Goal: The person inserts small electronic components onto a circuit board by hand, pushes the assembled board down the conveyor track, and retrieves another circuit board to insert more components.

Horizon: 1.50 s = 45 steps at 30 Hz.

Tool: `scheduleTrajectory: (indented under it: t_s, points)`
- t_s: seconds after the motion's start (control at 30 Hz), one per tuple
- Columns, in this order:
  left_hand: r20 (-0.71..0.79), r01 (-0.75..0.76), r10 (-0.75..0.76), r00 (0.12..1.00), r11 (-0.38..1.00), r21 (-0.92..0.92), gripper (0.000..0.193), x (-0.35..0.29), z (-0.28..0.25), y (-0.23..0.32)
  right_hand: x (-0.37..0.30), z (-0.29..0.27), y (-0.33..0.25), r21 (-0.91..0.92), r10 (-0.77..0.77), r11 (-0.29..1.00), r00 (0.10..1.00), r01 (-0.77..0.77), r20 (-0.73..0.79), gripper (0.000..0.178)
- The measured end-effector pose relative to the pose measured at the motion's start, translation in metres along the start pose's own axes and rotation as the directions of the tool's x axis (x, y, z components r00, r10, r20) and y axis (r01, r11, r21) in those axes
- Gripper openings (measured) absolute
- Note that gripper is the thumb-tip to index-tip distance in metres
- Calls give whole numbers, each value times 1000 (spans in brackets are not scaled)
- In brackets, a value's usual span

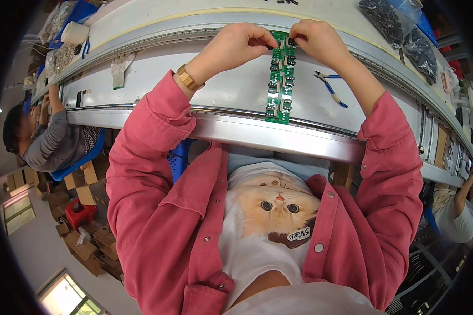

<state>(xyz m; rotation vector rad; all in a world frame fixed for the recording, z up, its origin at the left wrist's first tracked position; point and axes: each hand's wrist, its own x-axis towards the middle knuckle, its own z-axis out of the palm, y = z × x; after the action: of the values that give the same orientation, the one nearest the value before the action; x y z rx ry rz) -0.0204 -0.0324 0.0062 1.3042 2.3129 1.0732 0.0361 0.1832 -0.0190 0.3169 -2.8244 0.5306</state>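
Observation:
A long green circuit board [281,86] lies across the two metal rails in front of me, with black components along both its sides. At its far end, my left hand [247,44] is closed in a pinch on the left edge; the fingertips hide what they hold. Opposite it, my right hand [318,39] pinches at the right edge, thumb and finger closed by a small black component [291,43]. Whether that part is gripped or only touched is hard to see. Blue-handled cutting pliers [331,89] lie right of the board.
A white glove [121,71] lies left on the work surface. The near metal rail [278,136] runs before my body. Bags of black parts [386,23] stand far right; several loose black pieces [286,1] lie at the back. Another person [52,136] sits at the left, one more [457,215] at the right.

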Motion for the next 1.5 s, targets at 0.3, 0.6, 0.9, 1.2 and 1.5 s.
scheduleTrajectory:
  t_s: [0.3,0.6,0.9,1.2,1.5]
  points:
    - [-81,-12,18,997,996,83,11,4,6,1,4,-5,-5,-66,-17,998,999,20,44,9]
    - [-81,-50,64,995,985,163,10,4,8,0,11,-6,-2,-25,-5,1000,992,8,124,8]
    - [-76,-82,98,992,979,189,9,4,8,-3,15,-3,-1,3,98,995,986,-99,134,8]
    - [-106,-83,105,989,978,193,8,7,11,-4,13,-12,-3,28,81,996,975,-89,208,13]
    - [-146,-140,201,969,927,348,9,14,22,-7,-49,-53,-48,6,-49,999,995,48,82,10]
